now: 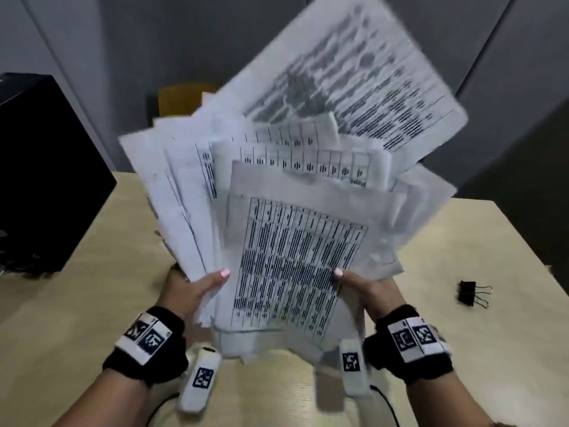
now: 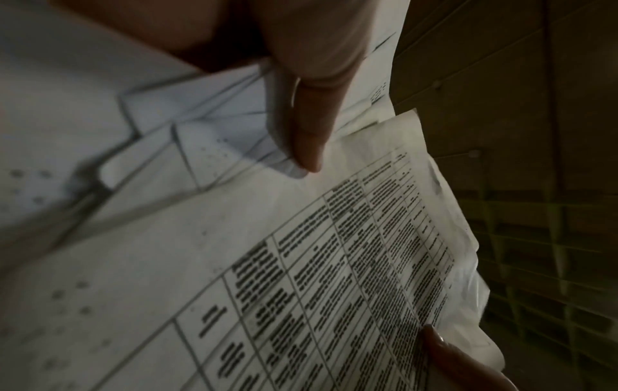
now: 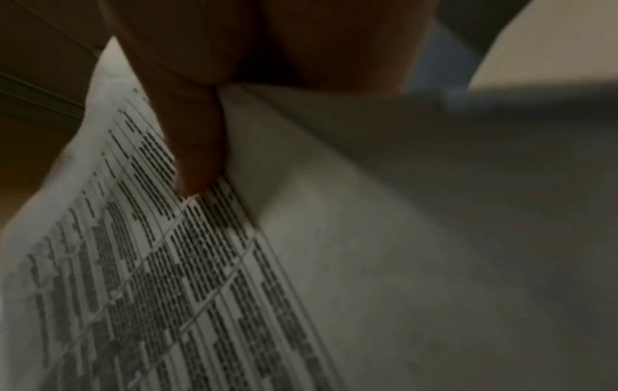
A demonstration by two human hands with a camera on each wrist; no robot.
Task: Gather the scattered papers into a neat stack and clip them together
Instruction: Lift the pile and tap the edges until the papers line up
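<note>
A fanned, uneven bundle of printed papers [image 1: 289,211] with tables stands lifted above the table [image 1: 92,272]. My left hand [image 1: 197,291] grips its lower left edge, thumb on the front sheet. My right hand [image 1: 363,291] grips the lower right edge the same way. In the left wrist view my left hand's thumb [image 2: 307,119] presses the papers [image 2: 234,264]. In the right wrist view my right hand's thumb [image 3: 197,158] presses on the printed papers [image 3: 167,277]. A black binder clip [image 1: 469,292] lies on the table to the right, apart from both hands.
A black box-like object [image 1: 46,174] stands on the table's left side. A wooden chair back [image 1: 181,98] shows behind the far edge. Grey walls rise behind. The table's right edge runs close past the clip.
</note>
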